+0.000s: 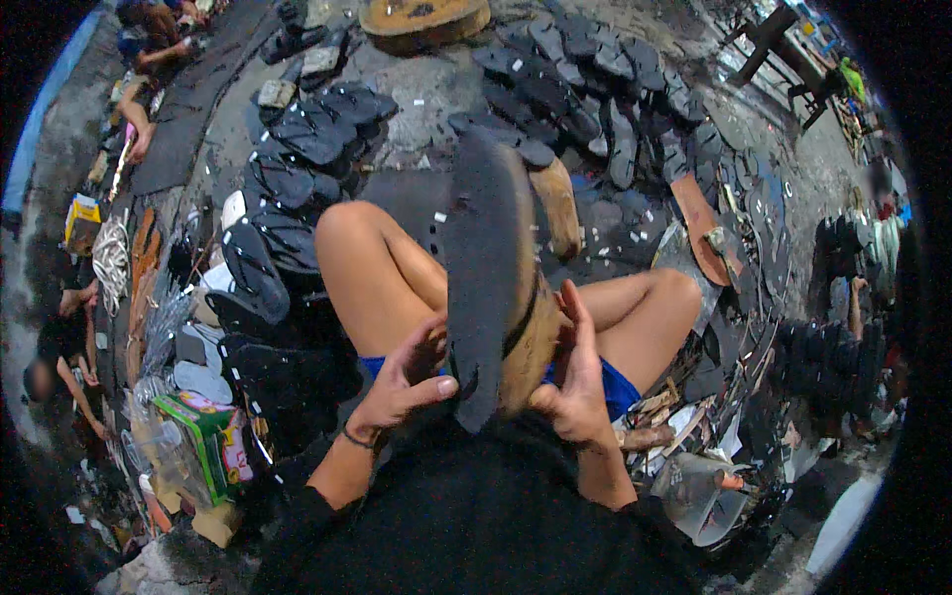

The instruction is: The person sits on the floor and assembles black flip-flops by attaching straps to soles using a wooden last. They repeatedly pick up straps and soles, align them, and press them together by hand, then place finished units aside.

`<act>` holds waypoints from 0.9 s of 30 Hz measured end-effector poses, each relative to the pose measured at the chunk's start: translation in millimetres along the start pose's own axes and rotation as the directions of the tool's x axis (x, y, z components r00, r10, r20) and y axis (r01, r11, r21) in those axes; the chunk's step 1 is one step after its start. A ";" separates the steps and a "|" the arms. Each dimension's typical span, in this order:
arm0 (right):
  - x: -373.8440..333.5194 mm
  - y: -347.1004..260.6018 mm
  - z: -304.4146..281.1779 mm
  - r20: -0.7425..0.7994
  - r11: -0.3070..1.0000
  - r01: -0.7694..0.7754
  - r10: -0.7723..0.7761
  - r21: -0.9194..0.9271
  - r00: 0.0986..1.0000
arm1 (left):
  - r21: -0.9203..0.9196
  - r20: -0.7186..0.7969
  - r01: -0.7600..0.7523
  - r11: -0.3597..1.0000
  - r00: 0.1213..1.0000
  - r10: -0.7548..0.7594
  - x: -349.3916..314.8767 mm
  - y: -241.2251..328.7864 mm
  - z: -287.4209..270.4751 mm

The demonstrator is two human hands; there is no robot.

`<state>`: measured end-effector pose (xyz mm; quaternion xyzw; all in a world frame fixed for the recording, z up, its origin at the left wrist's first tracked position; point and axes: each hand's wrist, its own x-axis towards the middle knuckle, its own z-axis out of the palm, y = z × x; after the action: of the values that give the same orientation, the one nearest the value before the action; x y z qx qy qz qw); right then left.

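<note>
Upright between my hands, over my crossed legs, is a black sandal (478,268) with its flat dark sole turned to the left. A tan wooden last (526,367) lies against its right side, with a dark band, perhaps the strap, across it. My left hand (402,382) grips the sole's lower left edge, thumb in front and fingers partly hidden. From the right, my right hand (577,377) holds the last, thumb low and fingers raised along its side. The sandal's upper part is blurred. Just beyond it a second wooden last (557,203) lies on the ground.
Black sandals (322,124) lie in rows ahead, left and right. A round wooden block (424,18) stands at the far edge. A brown sole-shaped piece (706,233) and scraps lie right, near a clear plastic container (699,501). Left are a green box (203,446) and other people.
</note>
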<state>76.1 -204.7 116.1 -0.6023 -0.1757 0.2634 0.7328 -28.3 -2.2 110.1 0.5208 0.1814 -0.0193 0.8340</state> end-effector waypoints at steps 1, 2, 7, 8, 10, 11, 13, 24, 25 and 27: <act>7.9 -13.4 9.0 -0.009 0.987 0.018 -0.017 0.160 1.000 | -0.037 -0.073 -0.059 0.998 0.996 0.056 18.4 6.5 9.2; 13.5 -16.9 10.7 0.034 1.000 0.014 -0.014 0.027 0.999 | -0.210 -0.048 -0.130 0.969 0.991 0.122 29.9 -1.2 -2.2; 28.1 -6.8 19.0 0.041 0.928 0.052 -0.040 -0.368 0.998 | -0.362 -0.161 -0.384 0.849 0.923 0.348 84.2 -0.9 -2.8; 31.2 -6.8 16.8 0.054 0.952 0.025 -0.009 -0.304 0.999 | -0.362 -0.413 -0.384 0.849 0.883 0.223 94.7 -2.0 -9.7; 28.7 1.6 -0.2 0.067 0.983 -0.078 0.090 -0.165 0.994 | -0.501 -0.244 -0.339 0.796 0.938 0.246 111.0 2.9 -72.5; 30.7 6.5 -9.6 0.094 0.987 -0.132 0.141 -0.090 0.986 | -0.558 -0.171 -0.316 0.767 0.949 0.267 114.9 14.7 -112.7; 43.2 34.9 -33.4 0.073 0.975 -0.133 0.147 -0.176 0.986 | -0.753 -0.054 -0.268 0.601 0.935 0.350 109.2 49.9 -105.7; 165.2 -9.6 -14.0 0.340 0.747 0.375 -0.210 -0.549 0.917 | -0.911 0.403 0.371 0.181 0.893 0.201 95.7 -32.1 -17.6; 176.7 -20.6 -6.5 0.486 0.626 0.492 -0.199 -0.605 0.851 | -0.898 0.356 0.297 0.325 0.924 0.141 92.7 -32.2 -16.3; 199.1 -17.6 -7.0 0.503 0.665 0.384 -0.014 -0.640 0.864 | -0.783 0.216 0.146 0.604 0.975 0.044 88.5 -30.1 -11.2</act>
<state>242.3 -93.7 119.9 -0.7374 -0.4987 0.2219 0.3979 44.5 7.8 51.2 0.0855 0.0956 -0.0164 0.9916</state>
